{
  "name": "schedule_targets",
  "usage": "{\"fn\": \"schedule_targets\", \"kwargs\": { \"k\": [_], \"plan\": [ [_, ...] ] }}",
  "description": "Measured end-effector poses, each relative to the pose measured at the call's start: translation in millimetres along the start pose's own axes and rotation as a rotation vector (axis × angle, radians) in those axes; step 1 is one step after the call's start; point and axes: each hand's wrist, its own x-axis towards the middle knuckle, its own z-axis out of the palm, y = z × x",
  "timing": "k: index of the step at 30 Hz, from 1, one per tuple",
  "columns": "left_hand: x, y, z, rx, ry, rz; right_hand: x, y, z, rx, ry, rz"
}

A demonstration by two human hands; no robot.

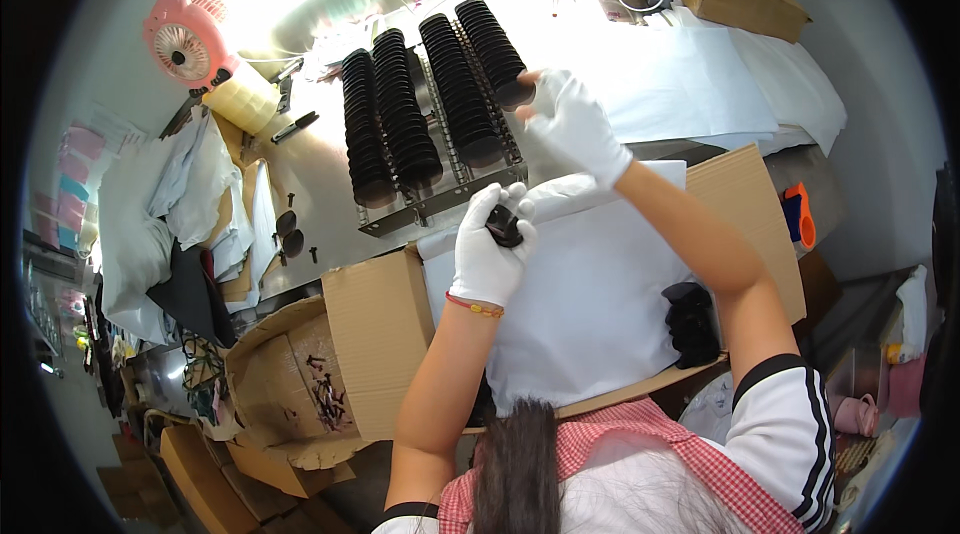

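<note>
Two hands: both in white gloves, working above a white sheet (pixel 590 304) on cardboard.
Left hand (pixel 488 249): fingers curled shut around a small black disc-shaped part (pixel 503 226), held just above the sheet's far edge.
Right hand (pixel 572 124): stretched ahead to the rack (pixel 440 196), fingertips pinching the nearest disc (pixel 517 91) at the end of the rightmost row.
Rack: four rows of black discs (pixel 420 114) standing on edge, on the metal worktop (pixel 320 174) beyond both hands.
Handling: the discs look small, rigid and light; smooth faces may slip in gloves, so gripping by the rim seems safest.
Nearby: black bundle (pixel 692 319) by the right forearm; pink fan (pixel 185 39) far left.
</note>
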Motion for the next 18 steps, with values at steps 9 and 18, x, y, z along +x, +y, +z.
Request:
{"fn": "schedule_targets", "kwargs": {
  "k": [9, 18],
  "plan": [
    [59, -5, -12, 1.300, 0.201, 0.646, 74, 76, 29, 0.323, -0.503, 0.088],
    [69, 10, -30, 1.285, 0.146, 0.554, 30, 68, 74, -0.085, -0.066, -0.540]
  ]
}}
